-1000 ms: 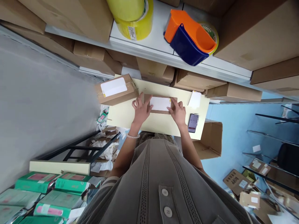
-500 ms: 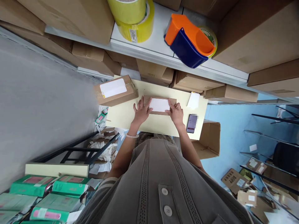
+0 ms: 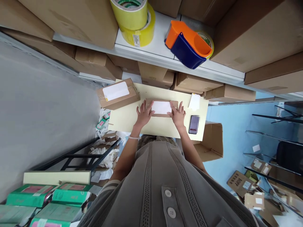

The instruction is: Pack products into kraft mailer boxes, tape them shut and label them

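A flat brown cardboard parcel [image 3: 175, 104] with a white label [image 3: 161, 107] lies on the pale yellow table [image 3: 132, 116]. My left hand [image 3: 143, 113] rests on the parcel's left end, fingers stretched out flat. On the parcel's right end lies my right hand [image 3: 178, 114], its fingers spread and pressing on the label's edge. Neither hand is wrapped round anything.
A second labelled box [image 3: 117, 93] sits at the table's left corner. A phone [image 3: 194, 124] and a white paper slip [image 3: 194, 101] lie to the right. Above, a shelf holds yellow tape rolls [image 3: 134, 19] and an orange-blue tape dispenser [image 3: 187, 44]. Green boxes [image 3: 47, 201] are stacked lower left.
Both hands have flattened out on the parcel's ends, and the right hand's fingers now spread over the label's edge. The parcel stays in place.
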Demonstrator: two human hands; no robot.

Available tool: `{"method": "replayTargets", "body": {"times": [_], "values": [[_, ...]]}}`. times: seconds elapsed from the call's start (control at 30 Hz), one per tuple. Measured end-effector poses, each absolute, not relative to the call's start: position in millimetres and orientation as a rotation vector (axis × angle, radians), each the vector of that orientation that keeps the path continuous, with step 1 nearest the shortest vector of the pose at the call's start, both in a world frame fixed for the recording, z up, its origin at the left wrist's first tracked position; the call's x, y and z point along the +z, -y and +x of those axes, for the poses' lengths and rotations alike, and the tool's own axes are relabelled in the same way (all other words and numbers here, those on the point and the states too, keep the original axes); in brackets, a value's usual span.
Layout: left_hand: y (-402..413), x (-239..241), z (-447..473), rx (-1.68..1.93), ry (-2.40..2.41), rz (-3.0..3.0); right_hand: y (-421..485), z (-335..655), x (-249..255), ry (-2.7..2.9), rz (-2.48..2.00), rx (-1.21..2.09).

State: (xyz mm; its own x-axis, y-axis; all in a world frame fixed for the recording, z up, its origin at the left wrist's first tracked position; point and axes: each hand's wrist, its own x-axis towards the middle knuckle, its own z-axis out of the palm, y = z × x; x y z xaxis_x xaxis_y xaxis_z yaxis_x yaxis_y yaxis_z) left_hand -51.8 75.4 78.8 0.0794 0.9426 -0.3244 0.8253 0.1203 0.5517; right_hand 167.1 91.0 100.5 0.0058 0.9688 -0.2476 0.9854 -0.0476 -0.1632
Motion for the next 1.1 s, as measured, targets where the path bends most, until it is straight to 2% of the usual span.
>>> {"method": "replayTargets", "body": {"times": [0.13, 0.2, 0.53, 0.63, 0.77, 0.9, 1.1], "values": [[-75, 76, -54, 0.228, -1.728, 1.682, -94, 172, 99, -2.060, 2.178, -0.811], [-74, 75, -55, 0.258, -1.700, 1.672, -95, 176, 100, -2.075, 2.163, -0.865], [-62, 63, -53, 0.624, -1.531, 1.403, -88, 175, 109, -2.139, 2.166, -0.814], [-46, 69, -49, 0.762, -1.437, 1.312, -78, 168, 125, -2.172, 2.228, -0.696], [-22, 101, -57, 0.953, -1.364, 1.285, -67, 153, 166, -2.341, 2.225, -0.468], [-13, 157, -94, 1.065, -1.433, 1.373, -70, 120, 218, -2.562, 2.156, -0.368], [-27, 227, -179, 1.167, -1.802, 1.403, -106, 29, 261, -2.836, 1.954, -0.562]]}}
